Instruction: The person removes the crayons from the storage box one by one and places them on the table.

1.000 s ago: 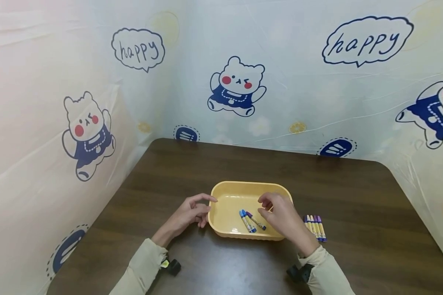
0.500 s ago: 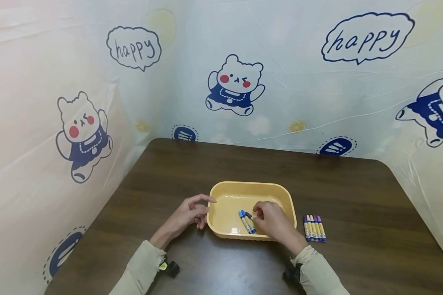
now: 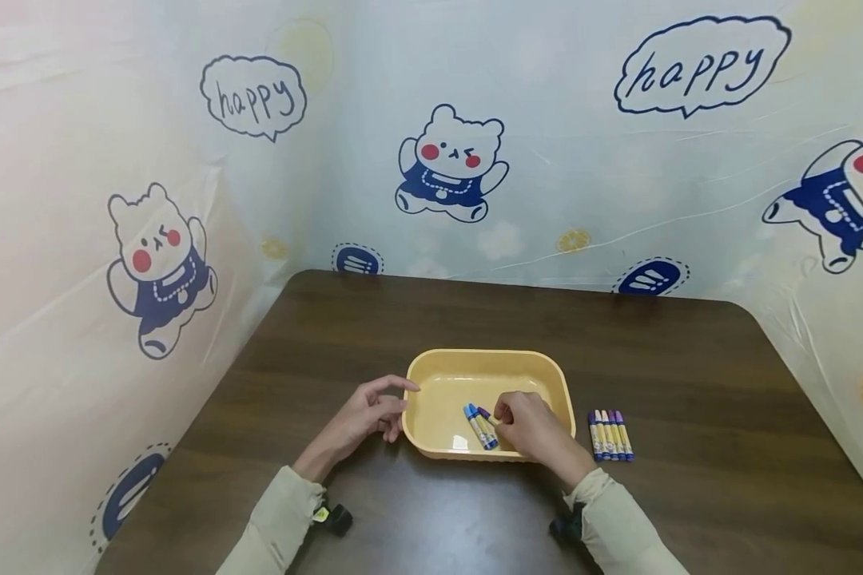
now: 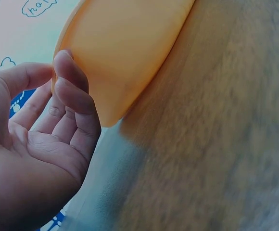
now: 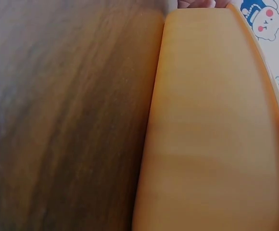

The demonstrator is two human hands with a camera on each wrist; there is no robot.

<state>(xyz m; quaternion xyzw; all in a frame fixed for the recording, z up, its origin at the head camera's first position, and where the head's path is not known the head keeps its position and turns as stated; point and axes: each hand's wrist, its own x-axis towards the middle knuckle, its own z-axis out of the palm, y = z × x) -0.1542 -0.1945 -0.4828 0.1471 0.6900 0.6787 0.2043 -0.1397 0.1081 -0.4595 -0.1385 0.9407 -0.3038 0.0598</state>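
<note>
A yellow plastic basin [image 3: 431, 363] stands on the table. My left hand [image 3: 365, 415] holds its left rim, with one fingertip over the edge and the other fingers outside; in the left wrist view the hand [image 4: 48, 130] has curled fingers against the outer wall. Inside the basin lie two blue-tipped crayons [image 3: 480, 426] side by side, and a purple-tipped crayon [image 3: 484, 413] just right of them. My right hand [image 3: 535, 427] reaches over the front right rim and pinches the purple-tipped crayon, hiding its lower end. The right wrist view shows mostly the basin's outer wall [image 5: 211, 120].
A neat row of several crayons [image 3: 610, 436] lies on the dark wooden table [image 3: 374, 319] right of the basin. Printed curtains [image 3: 561, 184] enclose the table at the back and both sides.
My right hand has moved down and left into the basin, its fingertips coming onto the purple-tipped crayon. My left hand has stayed at the rim, and the row of crayons is unchanged.
</note>
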